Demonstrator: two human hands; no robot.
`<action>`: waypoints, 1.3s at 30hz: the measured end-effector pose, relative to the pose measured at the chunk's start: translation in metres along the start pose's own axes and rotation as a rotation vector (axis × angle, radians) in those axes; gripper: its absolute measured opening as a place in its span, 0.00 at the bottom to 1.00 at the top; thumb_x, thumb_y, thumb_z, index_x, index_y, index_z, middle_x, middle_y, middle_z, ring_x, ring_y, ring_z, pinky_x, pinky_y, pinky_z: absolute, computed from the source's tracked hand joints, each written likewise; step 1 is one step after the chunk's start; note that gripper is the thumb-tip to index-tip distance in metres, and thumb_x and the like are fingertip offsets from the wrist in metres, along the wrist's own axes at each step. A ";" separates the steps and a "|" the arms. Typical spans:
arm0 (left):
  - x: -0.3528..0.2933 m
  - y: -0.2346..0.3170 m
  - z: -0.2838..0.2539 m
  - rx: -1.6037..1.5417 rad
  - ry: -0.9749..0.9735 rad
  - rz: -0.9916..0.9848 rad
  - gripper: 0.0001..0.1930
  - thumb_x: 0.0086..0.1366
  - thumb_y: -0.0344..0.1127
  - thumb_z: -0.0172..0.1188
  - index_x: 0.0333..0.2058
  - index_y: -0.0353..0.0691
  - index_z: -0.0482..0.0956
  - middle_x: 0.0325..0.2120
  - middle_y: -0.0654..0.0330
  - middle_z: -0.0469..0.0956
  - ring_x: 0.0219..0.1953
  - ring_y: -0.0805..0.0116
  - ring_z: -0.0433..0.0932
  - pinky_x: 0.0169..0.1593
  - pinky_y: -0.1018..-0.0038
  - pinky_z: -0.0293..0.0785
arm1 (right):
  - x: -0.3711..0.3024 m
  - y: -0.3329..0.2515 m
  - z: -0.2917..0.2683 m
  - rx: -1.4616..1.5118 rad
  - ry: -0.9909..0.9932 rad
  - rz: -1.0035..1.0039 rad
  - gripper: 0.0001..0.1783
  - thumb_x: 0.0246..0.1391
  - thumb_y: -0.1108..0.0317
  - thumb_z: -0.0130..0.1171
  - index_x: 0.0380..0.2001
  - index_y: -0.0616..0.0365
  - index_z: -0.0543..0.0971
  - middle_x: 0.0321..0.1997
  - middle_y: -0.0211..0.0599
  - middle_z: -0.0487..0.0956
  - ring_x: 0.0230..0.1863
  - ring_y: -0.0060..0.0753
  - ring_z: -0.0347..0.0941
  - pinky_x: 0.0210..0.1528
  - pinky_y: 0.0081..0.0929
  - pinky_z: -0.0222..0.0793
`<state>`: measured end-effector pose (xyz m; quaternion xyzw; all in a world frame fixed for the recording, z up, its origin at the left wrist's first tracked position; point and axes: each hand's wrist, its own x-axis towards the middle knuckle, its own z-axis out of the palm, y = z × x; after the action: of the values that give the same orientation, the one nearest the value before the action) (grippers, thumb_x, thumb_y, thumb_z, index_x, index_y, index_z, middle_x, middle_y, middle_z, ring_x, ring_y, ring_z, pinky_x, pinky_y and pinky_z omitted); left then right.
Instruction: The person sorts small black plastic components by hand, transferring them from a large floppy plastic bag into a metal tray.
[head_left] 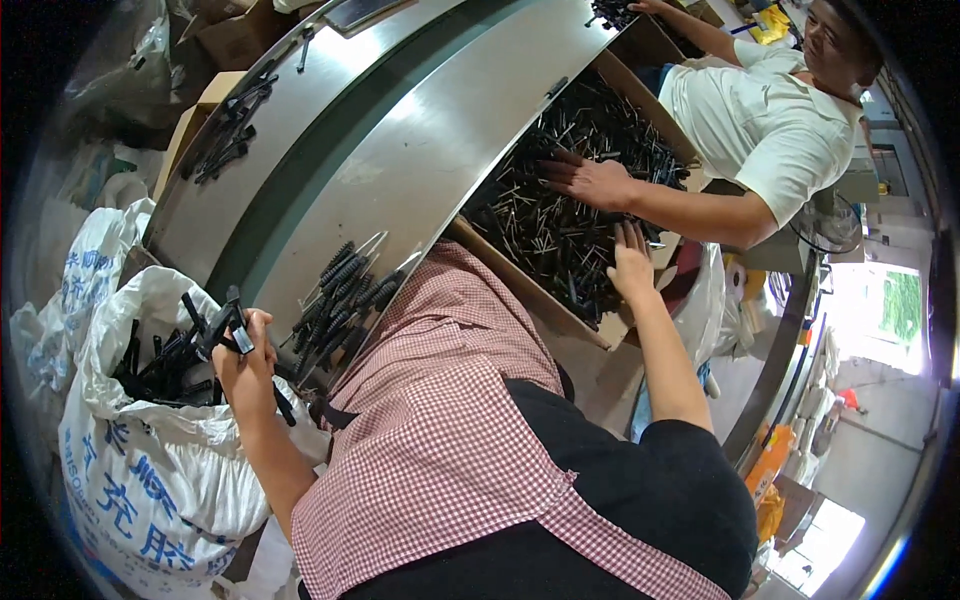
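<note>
Several black plastic parts are gripped in my left hand, above the mouth of a white woven sack. More long black plastic parts lie inside the sack. My right hand reaches to the near right side of an open cardboard box. Its fingers are stretched over a heap of small black pieces with thin metal pins, the thumb apart. A co-worker's hand lies on the same heap, farther in. Beside my lap, black ribbed pieces with metal rods lie grouped on the metal table's edge.
A long metal worktable with a green belt strip runs past me. Loose black parts lie on its far side. The co-worker sits across the box, other hand at a small dark pile. Another white sack stands left.
</note>
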<state>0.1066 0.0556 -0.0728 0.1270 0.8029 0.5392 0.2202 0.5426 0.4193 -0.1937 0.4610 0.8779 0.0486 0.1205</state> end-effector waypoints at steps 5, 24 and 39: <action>-0.002 -0.001 -0.003 0.011 -0.030 -0.028 0.09 0.66 0.39 0.59 0.31 0.39 0.76 0.16 0.74 0.63 0.15 0.85 0.57 0.20 0.82 0.52 | 0.038 0.008 0.013 -0.100 -0.356 0.020 0.57 0.43 0.65 0.69 0.72 0.49 0.45 0.76 0.41 0.38 0.76 0.44 0.36 0.72 0.53 0.39; -0.012 0.007 0.012 0.091 -0.006 -0.062 0.11 0.67 0.39 0.58 0.30 0.38 0.77 0.14 0.72 0.64 0.14 0.84 0.58 0.18 0.82 0.51 | 0.071 0.023 0.053 -0.274 -0.122 -0.368 0.32 0.42 0.75 0.63 0.55 0.60 0.68 0.51 0.44 0.72 0.57 0.44 0.66 0.62 0.38 0.60; -0.004 -0.007 0.010 0.046 -0.010 -0.011 0.10 0.67 0.40 0.58 0.30 0.40 0.77 0.15 0.72 0.66 0.14 0.84 0.59 0.18 0.82 0.50 | 0.067 0.030 -0.003 -0.099 -0.013 -0.517 0.18 0.33 0.78 0.65 0.31 0.57 0.70 0.30 0.42 0.75 0.36 0.46 0.76 0.38 0.38 0.74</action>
<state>0.1149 0.0592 -0.0811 0.1303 0.8146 0.5190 0.2240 0.5293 0.4917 -0.1963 0.2154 0.9622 0.0563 0.1571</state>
